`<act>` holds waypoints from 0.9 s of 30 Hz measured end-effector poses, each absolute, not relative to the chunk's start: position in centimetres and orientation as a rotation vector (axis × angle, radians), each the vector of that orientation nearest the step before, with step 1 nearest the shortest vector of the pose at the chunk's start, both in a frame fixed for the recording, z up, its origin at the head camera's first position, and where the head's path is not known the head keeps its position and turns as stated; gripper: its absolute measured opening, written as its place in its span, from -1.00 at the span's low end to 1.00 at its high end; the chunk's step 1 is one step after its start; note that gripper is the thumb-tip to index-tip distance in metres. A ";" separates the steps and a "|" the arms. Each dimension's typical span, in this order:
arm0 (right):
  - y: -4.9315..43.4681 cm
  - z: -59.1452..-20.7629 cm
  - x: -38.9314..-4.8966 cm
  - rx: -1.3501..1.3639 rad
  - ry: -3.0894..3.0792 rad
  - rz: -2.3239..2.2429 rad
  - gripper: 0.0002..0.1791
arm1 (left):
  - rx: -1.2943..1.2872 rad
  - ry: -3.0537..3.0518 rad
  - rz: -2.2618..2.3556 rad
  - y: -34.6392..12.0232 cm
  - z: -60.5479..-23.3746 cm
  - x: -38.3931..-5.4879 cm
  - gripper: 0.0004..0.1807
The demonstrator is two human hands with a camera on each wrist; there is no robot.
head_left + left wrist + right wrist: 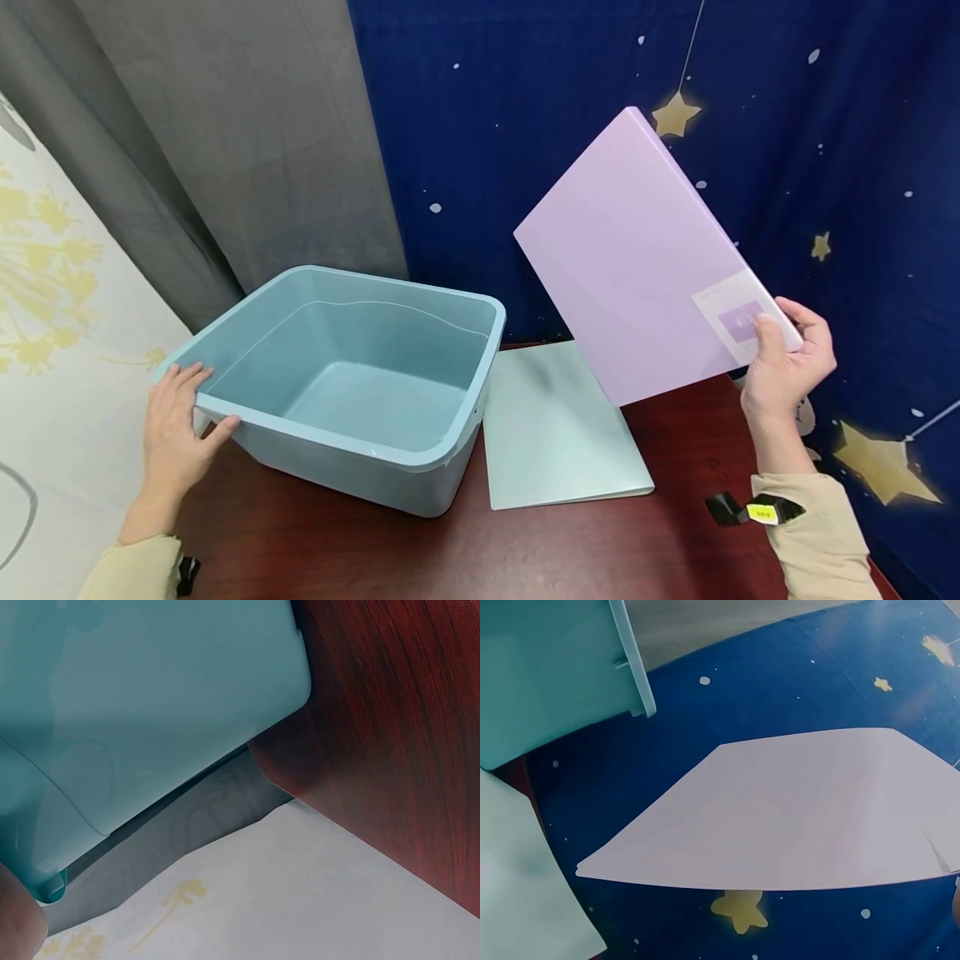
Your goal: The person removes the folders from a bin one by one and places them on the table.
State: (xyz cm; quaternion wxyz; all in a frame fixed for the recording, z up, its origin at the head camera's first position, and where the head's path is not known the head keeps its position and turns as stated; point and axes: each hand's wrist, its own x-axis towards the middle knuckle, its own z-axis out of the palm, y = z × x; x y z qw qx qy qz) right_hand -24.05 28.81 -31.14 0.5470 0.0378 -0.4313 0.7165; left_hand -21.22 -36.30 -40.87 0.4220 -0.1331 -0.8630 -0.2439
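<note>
My right hand (787, 362) pinches a light purple file folder (622, 258) by its lower right corner, thumb over the white label (731, 312). The folder is tilted and raised above the table; in the right wrist view its broad purple face (780, 817) shows. At the near left corner of a blue plastic storage bin (345, 433), my left hand (177, 429) grips the rim, fingers hooked over the edge and thumb along the front. No contents show inside the bin. A pale green file folder (562, 442) lies flat beside the bin, partly behind the purple one.
Under the bin and green folder is a dark red wooden table (555, 550). A navy curtain (480, 150) with stars hangs behind, with a grey curtain (262, 125) to its left. White cloth with yellow flowers (45, 333) borders the left side.
</note>
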 end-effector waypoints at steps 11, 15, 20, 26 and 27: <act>30.2 -32.3 -23.1 0.033 -1.049 1.698 -0.75 | -0.324 -2.178 -0.618 -36.3 -40.8 -21.3 0.01; 30.7 -33.1 -22.8 0.007 -1.070 1.694 -0.74 | -0.332 -2.161 -0.625 -36.3 -40.8 -21.4 0.02; 31.1 -34.0 -22.6 -0.071 -1.120 1.687 -0.75 | -0.332 -2.151 -0.618 -36.3 -40.7 -21.4 0.04; 31.6 -34.8 -22.5 -0.124 -1.156 1.675 -0.74 | -0.329 -2.162 -0.610 -36.2 -40.7 -21.2 0.03; 31.6 -34.9 -22.4 -0.132 -1.164 1.679 -0.73 | -0.329 -2.162 -0.612 -36.2 -40.6 -21.2 0.03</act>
